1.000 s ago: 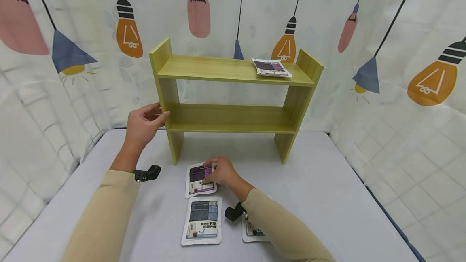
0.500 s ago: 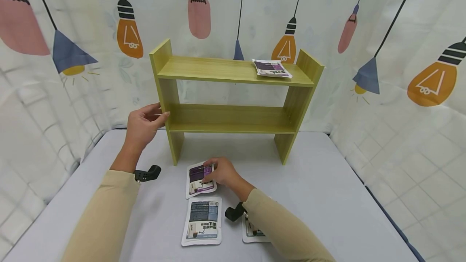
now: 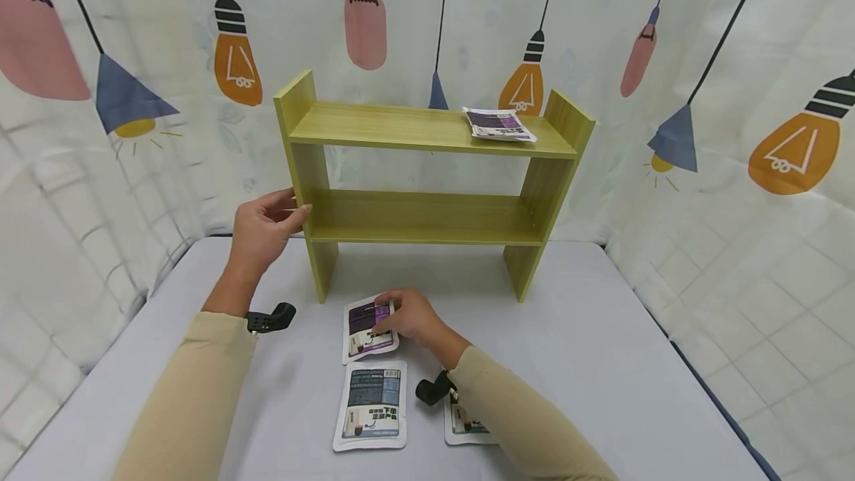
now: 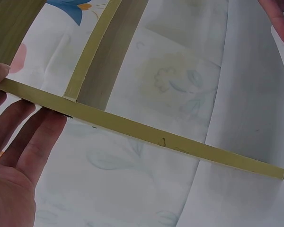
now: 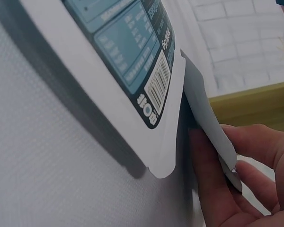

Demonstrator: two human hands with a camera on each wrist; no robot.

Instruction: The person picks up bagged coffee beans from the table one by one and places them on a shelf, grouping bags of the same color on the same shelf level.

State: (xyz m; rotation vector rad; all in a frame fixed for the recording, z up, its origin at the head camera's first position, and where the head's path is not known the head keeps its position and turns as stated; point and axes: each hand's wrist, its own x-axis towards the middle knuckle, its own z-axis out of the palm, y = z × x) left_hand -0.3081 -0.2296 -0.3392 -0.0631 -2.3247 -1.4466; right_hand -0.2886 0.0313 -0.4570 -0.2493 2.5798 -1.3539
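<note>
My left hand (image 3: 259, 232) holds the left side panel of a yellow-green wooden shelf (image 3: 427, 220). In the left wrist view, the thumb lies on one side of the panel (image 4: 132, 130) and the fingers on the other. With fingers and thumb, my right hand (image 3: 415, 320) pinches the right edge of a white-edged purple pouch (image 3: 361, 321); the right wrist view shows its grey side (image 5: 206, 106) between them. Just in front lies a blue-labelled pouch (image 3: 370, 401), flat on the table. Another pouch (image 3: 465, 427) is partly hidden under the right forearm.
On the right of the shelf's top board lies a small stack of purple pouches (image 3: 499, 125). White table cloth (image 3: 568, 362) spreads below. A lamp-patterned curtain (image 3: 414, 21) hangs behind and at both sides. Each wrist wears a black camera mount (image 3: 270, 318).
The right hand and the purple pouch have shifted very slightly to the right. My left hand stays on the shelf panel.
</note>
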